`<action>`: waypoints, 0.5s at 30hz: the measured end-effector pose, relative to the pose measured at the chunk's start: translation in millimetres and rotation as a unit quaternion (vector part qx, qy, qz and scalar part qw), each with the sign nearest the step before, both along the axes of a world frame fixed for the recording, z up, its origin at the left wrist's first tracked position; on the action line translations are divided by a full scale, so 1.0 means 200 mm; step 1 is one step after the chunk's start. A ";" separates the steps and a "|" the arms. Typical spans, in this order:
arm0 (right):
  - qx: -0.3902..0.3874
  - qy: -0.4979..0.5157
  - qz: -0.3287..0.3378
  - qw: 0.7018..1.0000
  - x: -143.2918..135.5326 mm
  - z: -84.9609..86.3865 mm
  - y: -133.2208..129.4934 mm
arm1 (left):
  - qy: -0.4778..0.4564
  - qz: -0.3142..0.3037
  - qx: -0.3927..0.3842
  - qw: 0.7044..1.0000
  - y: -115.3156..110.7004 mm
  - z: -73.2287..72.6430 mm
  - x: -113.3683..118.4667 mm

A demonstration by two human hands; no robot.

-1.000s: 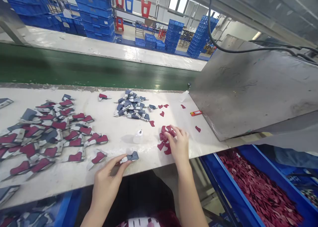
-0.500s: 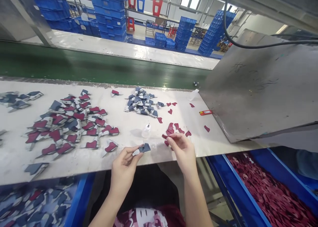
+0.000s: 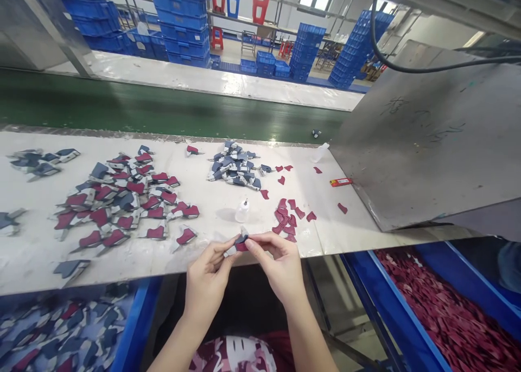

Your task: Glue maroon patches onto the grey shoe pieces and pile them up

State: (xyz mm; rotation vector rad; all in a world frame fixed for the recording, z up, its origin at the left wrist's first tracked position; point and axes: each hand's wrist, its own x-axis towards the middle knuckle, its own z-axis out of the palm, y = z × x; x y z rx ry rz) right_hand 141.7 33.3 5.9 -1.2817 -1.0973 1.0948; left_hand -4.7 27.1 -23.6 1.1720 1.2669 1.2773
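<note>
Near the table's front edge, my left hand point(image 3: 209, 271) pinches a small dark blue and white plastic part point(image 3: 243, 236). My right hand point(image 3: 279, 261) has its fingers closed on a maroon piece point(image 3: 241, 247), which lies against the blue part; the fingertips partly cover both. Just beyond my hands stands a small clear dropper bottle point(image 3: 242, 211). Loose maroon pieces point(image 3: 285, 219) are heaped to the right of it. A pile of blue and white parts point(image 3: 234, 166) lies farther back, and a larger pile of parts with maroon faces point(image 3: 122, 198) spreads to the left.
Below the table edge, a blue bin point(image 3: 140, 318) of parts stands left, and another blue bin point(image 3: 391, 299) of maroon pieces right. A metal panel point(image 3: 431, 139) rises at the right. Behind the table runs a green conveyor belt point(image 3: 171, 106). A red packet point(image 3: 341, 182) lies near the panel.
My right hand has moved left from the maroon heap with a maroon piece and brought it against the blue part in my left hand. The view has shifted slightly.
</note>
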 end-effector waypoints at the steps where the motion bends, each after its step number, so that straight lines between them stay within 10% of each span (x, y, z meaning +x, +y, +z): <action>1: 0.013 -0.017 -0.009 1.000 0.00 0.00 -0.01 | -0.003 0.000 -0.002 1.000 0.00 0.01 0.00; 12: 0.252 -0.260 -0.162 0.918 -0.09 -0.04 -0.08 | -0.099 0.002 -0.084 0.992 0.02 0.11 0.02; 15: 0.224 -0.212 -0.153 0.939 -0.06 -0.04 -0.07 | -0.101 0.004 -0.071 0.992 0.01 0.15 0.02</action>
